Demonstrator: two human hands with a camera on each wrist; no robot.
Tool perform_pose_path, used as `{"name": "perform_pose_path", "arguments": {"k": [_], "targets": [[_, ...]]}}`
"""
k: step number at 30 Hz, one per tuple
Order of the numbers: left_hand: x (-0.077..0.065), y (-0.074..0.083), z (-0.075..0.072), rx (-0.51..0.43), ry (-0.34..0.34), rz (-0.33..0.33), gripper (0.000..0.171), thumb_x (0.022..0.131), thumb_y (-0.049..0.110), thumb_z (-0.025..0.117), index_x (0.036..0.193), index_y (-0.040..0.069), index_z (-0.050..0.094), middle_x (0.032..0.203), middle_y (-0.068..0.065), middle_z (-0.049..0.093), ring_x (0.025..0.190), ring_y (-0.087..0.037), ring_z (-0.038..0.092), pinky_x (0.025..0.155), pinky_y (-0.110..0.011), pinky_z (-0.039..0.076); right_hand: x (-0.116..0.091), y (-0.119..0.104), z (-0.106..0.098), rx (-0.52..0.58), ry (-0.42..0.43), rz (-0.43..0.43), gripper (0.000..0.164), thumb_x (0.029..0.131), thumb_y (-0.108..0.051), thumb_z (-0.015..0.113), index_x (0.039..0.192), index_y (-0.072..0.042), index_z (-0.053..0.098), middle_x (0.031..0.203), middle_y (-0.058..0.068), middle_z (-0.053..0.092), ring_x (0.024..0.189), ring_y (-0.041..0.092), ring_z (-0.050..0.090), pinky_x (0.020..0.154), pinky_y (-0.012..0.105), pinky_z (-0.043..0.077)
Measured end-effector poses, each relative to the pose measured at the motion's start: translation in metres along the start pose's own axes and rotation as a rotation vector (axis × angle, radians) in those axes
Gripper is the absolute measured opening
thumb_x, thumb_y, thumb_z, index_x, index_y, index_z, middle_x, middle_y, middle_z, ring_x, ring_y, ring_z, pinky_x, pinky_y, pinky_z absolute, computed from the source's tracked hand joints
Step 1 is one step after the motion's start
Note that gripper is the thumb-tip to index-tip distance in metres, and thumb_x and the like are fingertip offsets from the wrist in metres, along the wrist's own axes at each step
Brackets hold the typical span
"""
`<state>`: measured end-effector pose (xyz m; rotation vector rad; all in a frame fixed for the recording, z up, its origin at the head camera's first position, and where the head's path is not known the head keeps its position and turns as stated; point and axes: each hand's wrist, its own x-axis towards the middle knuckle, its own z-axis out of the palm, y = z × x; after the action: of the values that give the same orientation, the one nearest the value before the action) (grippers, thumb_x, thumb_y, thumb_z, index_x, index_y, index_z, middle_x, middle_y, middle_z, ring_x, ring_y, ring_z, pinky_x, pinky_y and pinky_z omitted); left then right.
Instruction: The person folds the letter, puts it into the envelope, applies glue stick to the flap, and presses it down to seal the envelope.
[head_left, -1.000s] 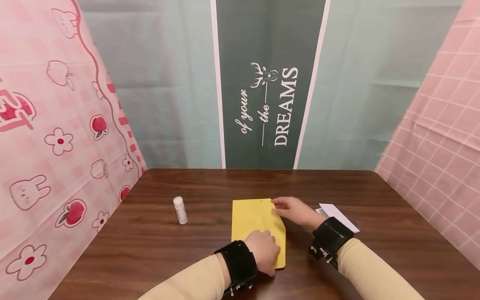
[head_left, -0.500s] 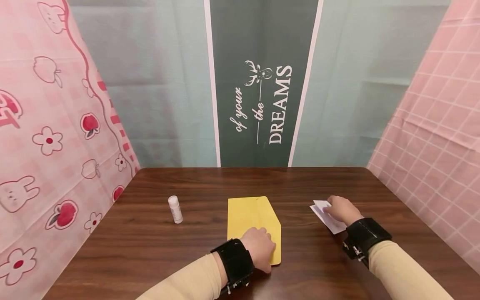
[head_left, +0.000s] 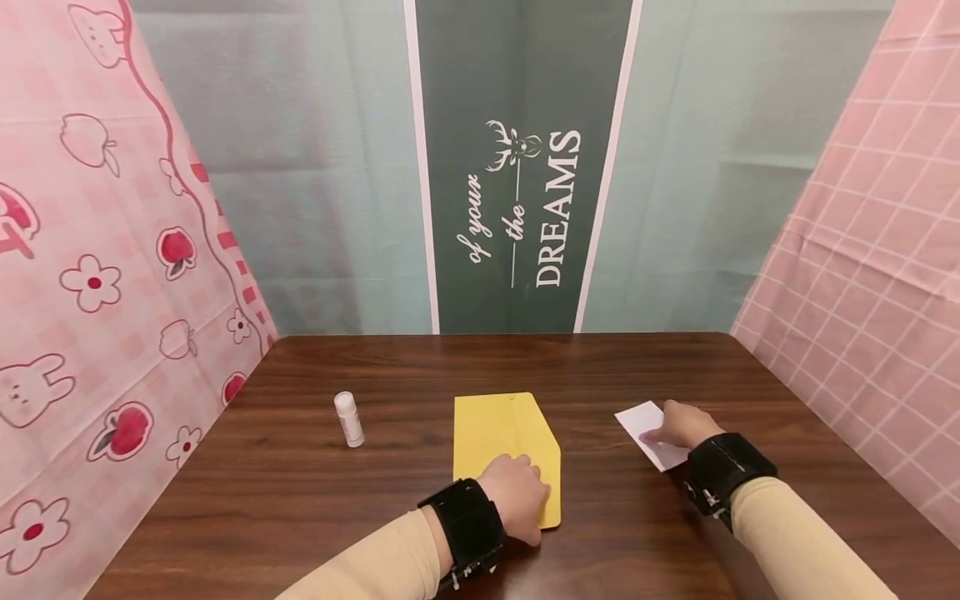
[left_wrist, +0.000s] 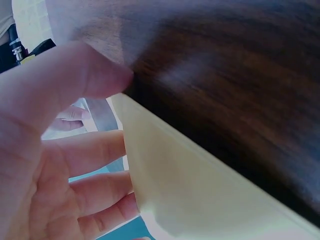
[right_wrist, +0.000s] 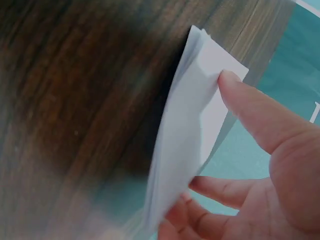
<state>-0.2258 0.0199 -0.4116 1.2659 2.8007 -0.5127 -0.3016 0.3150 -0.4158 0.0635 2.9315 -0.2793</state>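
Observation:
A yellow envelope (head_left: pixel 491 425) lies flat on the table, its right side slanting at the far corner. My left hand (head_left: pixel 516 496) rests on its near part, covering some of it. In the left wrist view the fingertips press on the envelope (left_wrist: pixel 185 185), and the thumb touches near its corner. Farther right, my right hand (head_left: pixel 690 425) pinches a folded white paper (head_left: pixel 640 418). The right wrist view shows the thumb on the front face of the paper (right_wrist: pixel 195 110), several layers at its edge, and the other fingers at its lower side.
A white glue stick (head_left: pixel 349 419) lies left of the envelope on the brown wooden table (head_left: pixel 405 367). Fabric curtains (head_left: pixel 345 208) hang behind the table and along both sides.
My right hand has left the envelope's right edge, moved right and taken hold of the folded paper, which has shifted slightly. My left hand has stayed on the envelope.

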Motion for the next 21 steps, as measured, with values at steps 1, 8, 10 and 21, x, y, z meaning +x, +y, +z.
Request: {"name": "perform_pose_path", "arguments": {"k": [1,8,10,21], "targets": [[0.000,0.000,0.000,0.002,0.000,0.002,0.033,0.069,0.052,0.070,0.091,0.027,0.066,0.081,0.008,0.055,0.079,-0.009,0.048,0.066,-0.027,0.041,0.000,-0.001,0.000,0.009,0.006,-0.004,0.071,0.075,-0.039,0.075,0.104,0.022,0.051,0.094,0.033,0.058,0.080,0.035,0.054,0.073,0.047,0.045],[-0.001,-0.001,0.000,0.012,-0.003,-0.001,0.032,0.069,0.052,0.070,0.091,0.028,0.066,0.081,0.009,0.055,0.079,-0.009,0.048,0.066,-0.027,0.041,0.002,-0.006,0.011,0.097,0.098,-0.133,0.053,0.074,-0.024,0.075,0.093,0.020,0.051,0.077,0.019,0.057,0.068,0.028,0.053,0.064,0.039,0.046],[-0.002,0.000,0.000,0.011,-0.005,-0.003,0.032,0.069,0.052,0.070,0.090,0.028,0.066,0.081,0.009,0.055,0.079,-0.009,0.048,0.066,-0.027,0.041,0.002,-0.010,0.015,0.130,0.106,-0.176,0.054,0.075,-0.022,0.074,0.096,0.020,0.050,0.079,0.020,0.057,0.070,0.028,0.053,0.066,0.039,0.046],[-0.001,0.000,0.001,0.001,0.002,-0.009,0.032,0.069,0.052,0.070,0.090,0.029,0.066,0.081,0.009,0.055,0.080,-0.009,0.049,0.067,-0.028,0.042,0.000,-0.045,0.016,0.373,0.001,-0.207,0.072,0.079,-0.036,0.073,0.123,0.014,0.044,0.101,0.019,0.058,0.084,0.026,0.052,0.074,0.040,0.044]]}}
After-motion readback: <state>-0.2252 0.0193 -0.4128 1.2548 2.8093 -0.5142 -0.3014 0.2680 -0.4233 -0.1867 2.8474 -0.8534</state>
